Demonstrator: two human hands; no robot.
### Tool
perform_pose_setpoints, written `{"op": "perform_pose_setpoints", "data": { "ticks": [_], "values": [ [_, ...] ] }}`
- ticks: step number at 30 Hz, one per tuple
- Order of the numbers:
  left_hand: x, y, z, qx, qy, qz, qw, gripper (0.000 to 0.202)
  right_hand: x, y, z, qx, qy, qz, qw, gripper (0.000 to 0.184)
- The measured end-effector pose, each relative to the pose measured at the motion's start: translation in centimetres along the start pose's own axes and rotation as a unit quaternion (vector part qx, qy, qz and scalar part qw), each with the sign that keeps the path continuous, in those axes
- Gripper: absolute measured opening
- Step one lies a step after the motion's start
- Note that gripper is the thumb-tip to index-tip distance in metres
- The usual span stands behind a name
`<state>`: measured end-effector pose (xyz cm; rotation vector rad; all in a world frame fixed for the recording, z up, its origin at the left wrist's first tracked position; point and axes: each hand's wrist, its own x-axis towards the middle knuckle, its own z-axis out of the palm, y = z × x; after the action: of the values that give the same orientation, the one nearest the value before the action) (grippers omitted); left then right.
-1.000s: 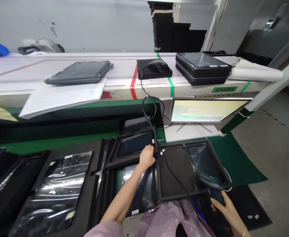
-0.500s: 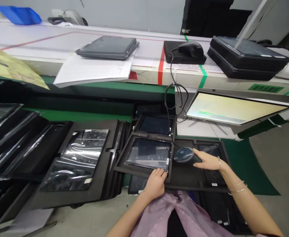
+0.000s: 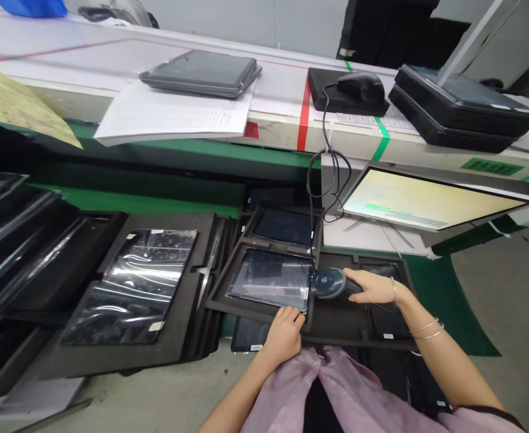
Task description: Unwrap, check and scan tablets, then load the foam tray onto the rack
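My right hand (image 3: 371, 286) grips a corded handheld barcode scanner (image 3: 328, 282), its head pointing left at the right edge of a tablet (image 3: 271, 278). That tablet lies screen up in a black foam tray (image 3: 250, 310), a small white label near its right edge. My left hand (image 3: 286, 329) has its fingers curled over the tray's near edge, the tips close to the tablet's lower right corner. Behind it, a second tablet (image 3: 283, 227) sits in another compartment. A further tablet (image 3: 388, 316) lies right of the scanner, partly covered by my right hand.
A lit monitor (image 3: 431, 195) stands at the right. The scanner's cable (image 3: 312, 228) hangs in loops from the shelf. Left are stacked foam trays with a film-covered panel (image 3: 133, 288). On the shelf rest tablets (image 3: 201, 72), papers (image 3: 174, 117), a mouse (image 3: 361, 87) and black cases (image 3: 463, 108).
The scanner has moved slightly left in my right hand, up to the tablet's right edge. My left hand stays at the tray's edge. The view has shifted a little.
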<state>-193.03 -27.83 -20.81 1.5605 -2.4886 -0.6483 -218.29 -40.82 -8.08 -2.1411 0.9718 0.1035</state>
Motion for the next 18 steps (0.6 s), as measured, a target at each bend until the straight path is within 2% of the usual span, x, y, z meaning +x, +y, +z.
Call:
{"op": "perform_pose_setpoints", "data": {
  "ticks": [4, 8, 13, 18],
  "values": [
    [0.1, 0.0, 0.2, 0.004, -0.006, 0.001, 1.0, 0.023, 1.2, 2.1, -3.1, -0.036, 0.065, 0.024, 0.997, 0.045],
    [0.2, -0.1, 0.2, 0.01, -0.015, 0.003, 1.0, 0.025, 4.6, 4.3, -6.5, -0.076, 0.118, 0.068, 0.988, 0.05],
    [0.2, -0.3, 0.4, 0.014, -0.023, 0.002, 1.0, 0.027, 8.6, 5.4, -8.7, -0.093, 0.101, 0.053, 0.989, 0.054],
    [0.2, -0.4, 0.6, 0.012, -0.031, 0.005, 0.999, 0.028, 10.3, 6.0, -9.4, -0.101, 0.076, 0.032, 0.991, 0.057]
  ]
}}
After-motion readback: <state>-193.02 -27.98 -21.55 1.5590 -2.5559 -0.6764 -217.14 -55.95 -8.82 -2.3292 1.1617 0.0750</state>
